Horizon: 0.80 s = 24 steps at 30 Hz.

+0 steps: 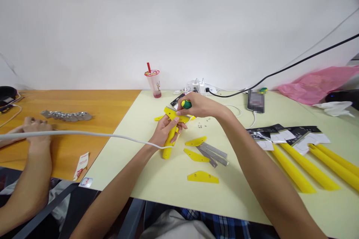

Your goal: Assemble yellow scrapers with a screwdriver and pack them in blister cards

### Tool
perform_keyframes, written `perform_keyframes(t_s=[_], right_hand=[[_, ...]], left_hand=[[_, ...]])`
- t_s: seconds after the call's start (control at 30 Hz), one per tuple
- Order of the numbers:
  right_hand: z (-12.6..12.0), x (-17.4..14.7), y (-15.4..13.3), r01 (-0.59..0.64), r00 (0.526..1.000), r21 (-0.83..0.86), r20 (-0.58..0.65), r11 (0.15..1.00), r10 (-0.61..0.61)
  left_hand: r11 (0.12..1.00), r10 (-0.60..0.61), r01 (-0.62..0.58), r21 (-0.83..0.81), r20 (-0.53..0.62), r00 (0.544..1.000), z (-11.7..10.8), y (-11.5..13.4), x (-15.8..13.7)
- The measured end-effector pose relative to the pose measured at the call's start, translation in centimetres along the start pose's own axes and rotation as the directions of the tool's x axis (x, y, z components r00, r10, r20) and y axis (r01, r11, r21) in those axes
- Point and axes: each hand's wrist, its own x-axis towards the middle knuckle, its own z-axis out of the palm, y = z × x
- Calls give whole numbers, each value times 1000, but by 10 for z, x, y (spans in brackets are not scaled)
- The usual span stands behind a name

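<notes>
My left hand (pixel 163 130) is wrapped round a yellow plastic scraper (pixel 167 152), its wide head tilted up toward my right hand. In my right hand (pixel 200 104) is a screwdriver (pixel 186 104) with a green and yellow handle, held over the scraper's head; its tip is hidden. Small screws (pixel 204 123) lie scattered just beyond the hands. Nearer to me are loose yellow head plates, one (pixel 195 141) beside a pile of flat metal blades (pixel 214 154), another (pixel 196 155) touching it and a third (pixel 203 177) apart.
Packaged yellow scrapers (pixel 294 168) lie at right. Behind are a drink cup (pixel 155 84), white plugs (pixel 198 86), a phone (pixel 255 101) and a pink bag (pixel 316 84). A white cable (pixel 112 134) crosses my left wrist. A co-worker's hand (pixel 36 129) rests at left near metal pieces (pixel 67 115).
</notes>
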Motion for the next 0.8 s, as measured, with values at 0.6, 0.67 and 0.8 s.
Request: perform_keyframes(t_s=[0.6,0.67,0.8], right_hand=[[2,-5,-9,-55,998,11,12,998,54],[-3,-7,-11,-13,999,-23,-46,1000,12],[-27,-25,-19,47,939,-64,-339,997,-66]], left_hand=[[999,8,-9,40,33,999,-6,-3,2],[996,1,-3,85,28,1000,-6,2,3],[957,252,-213,195,-201,947,-10,31,-11]])
